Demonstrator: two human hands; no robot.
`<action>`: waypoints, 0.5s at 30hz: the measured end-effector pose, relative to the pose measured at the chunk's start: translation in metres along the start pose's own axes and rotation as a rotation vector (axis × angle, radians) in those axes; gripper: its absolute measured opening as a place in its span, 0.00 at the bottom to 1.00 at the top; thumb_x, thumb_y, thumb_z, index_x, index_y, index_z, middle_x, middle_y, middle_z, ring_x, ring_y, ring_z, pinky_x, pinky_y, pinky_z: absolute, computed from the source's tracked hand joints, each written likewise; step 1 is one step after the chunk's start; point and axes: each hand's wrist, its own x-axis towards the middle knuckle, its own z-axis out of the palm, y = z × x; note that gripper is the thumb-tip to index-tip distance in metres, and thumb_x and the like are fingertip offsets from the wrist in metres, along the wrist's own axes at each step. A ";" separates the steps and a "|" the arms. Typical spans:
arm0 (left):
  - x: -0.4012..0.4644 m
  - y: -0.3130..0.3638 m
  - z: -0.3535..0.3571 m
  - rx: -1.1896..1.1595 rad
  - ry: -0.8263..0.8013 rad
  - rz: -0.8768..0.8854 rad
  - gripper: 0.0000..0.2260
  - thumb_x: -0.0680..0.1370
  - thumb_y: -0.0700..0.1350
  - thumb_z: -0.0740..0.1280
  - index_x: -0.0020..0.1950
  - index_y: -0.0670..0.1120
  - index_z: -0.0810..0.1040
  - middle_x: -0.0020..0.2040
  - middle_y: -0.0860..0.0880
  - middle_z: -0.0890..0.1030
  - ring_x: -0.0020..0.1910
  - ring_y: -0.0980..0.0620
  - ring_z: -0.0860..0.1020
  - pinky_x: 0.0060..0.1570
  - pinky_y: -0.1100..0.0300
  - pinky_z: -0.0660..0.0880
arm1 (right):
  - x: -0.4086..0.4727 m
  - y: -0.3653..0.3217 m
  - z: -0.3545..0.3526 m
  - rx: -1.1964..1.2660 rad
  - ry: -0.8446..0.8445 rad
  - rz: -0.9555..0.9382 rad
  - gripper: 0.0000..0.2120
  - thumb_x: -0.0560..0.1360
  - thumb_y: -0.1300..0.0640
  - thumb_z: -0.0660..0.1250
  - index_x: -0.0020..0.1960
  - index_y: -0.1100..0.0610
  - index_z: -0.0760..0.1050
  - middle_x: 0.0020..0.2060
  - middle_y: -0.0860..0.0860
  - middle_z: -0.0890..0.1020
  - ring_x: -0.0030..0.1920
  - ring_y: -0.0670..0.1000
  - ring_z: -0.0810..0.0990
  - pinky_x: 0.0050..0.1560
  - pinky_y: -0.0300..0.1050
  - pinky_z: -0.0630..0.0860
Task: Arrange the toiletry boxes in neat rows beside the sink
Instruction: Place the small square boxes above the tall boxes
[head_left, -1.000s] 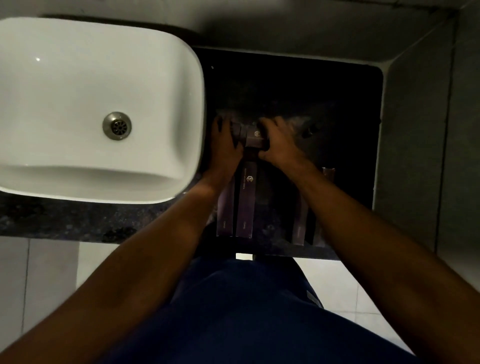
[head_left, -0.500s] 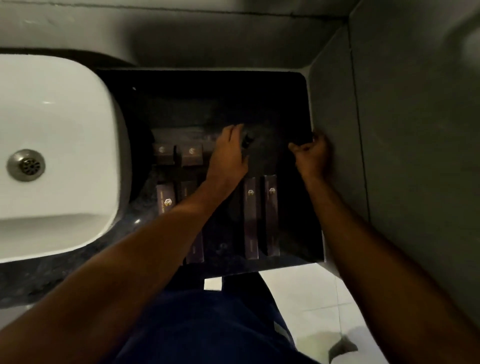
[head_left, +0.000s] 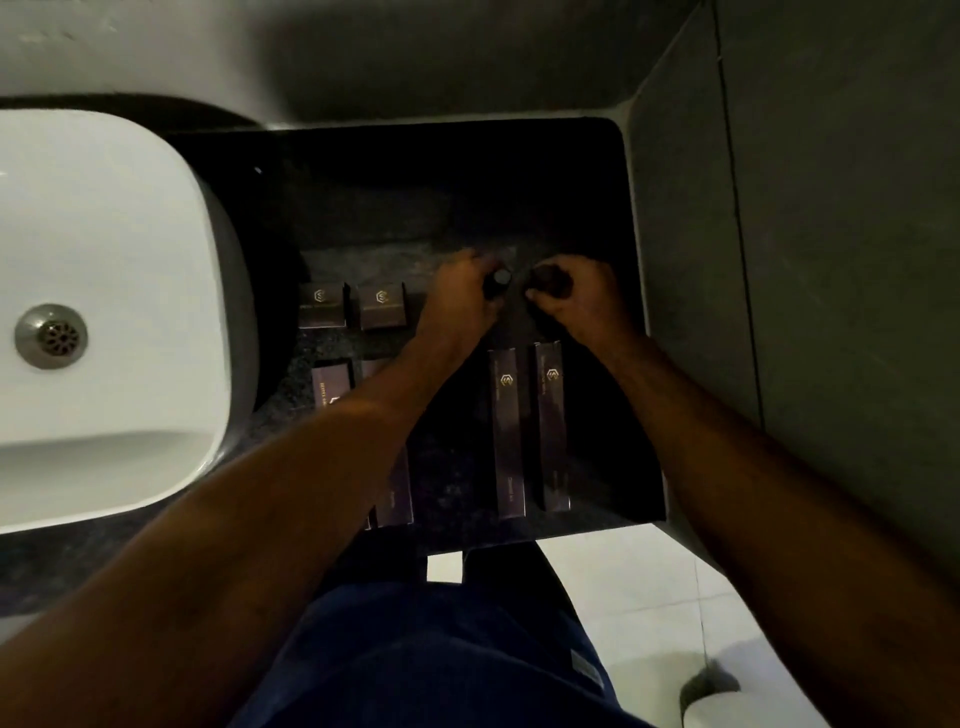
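- Head view: right hand (head_left: 582, 296) has come in from the bench (head_left: 457, 208) edge, now beside left hand (head_left: 460, 299).
- Each grip closed around a small dark bottle, left (head_left: 497, 280), right (head_left: 548, 278).
- Two long boxes (head_left: 530, 431) just below.

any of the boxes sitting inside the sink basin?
No. The sink basin shows only its drain; the small boxes and long boxes all lie on the dark counter beside it.

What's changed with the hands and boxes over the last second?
Both hands left the small boxes. The left hand and right hand now each grip a small dark bottle-like item, side by side behind the two long boxes. The two small boxes and long boxes have not moved.
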 end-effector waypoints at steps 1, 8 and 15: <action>-0.001 0.000 -0.001 -0.004 0.001 0.011 0.17 0.71 0.37 0.74 0.59 0.44 0.80 0.55 0.43 0.81 0.54 0.45 0.80 0.53 0.60 0.73 | 0.000 -0.001 0.000 0.014 -0.015 -0.007 0.16 0.68 0.61 0.76 0.55 0.60 0.80 0.52 0.57 0.83 0.52 0.53 0.81 0.55 0.45 0.77; 0.007 0.003 -0.004 -0.029 -0.052 0.003 0.12 0.72 0.39 0.74 0.55 0.49 0.82 0.52 0.47 0.85 0.51 0.49 0.83 0.54 0.53 0.81 | 0.008 0.005 -0.002 0.048 -0.083 -0.061 0.15 0.67 0.63 0.76 0.54 0.60 0.81 0.47 0.50 0.80 0.50 0.52 0.80 0.48 0.35 0.71; -0.008 0.006 -0.011 -0.170 -0.059 -0.103 0.28 0.69 0.40 0.77 0.66 0.46 0.73 0.64 0.45 0.78 0.63 0.48 0.77 0.63 0.54 0.76 | -0.019 0.016 -0.009 0.413 0.075 0.140 0.29 0.69 0.68 0.73 0.66 0.54 0.70 0.44 0.51 0.78 0.38 0.47 0.79 0.35 0.42 0.81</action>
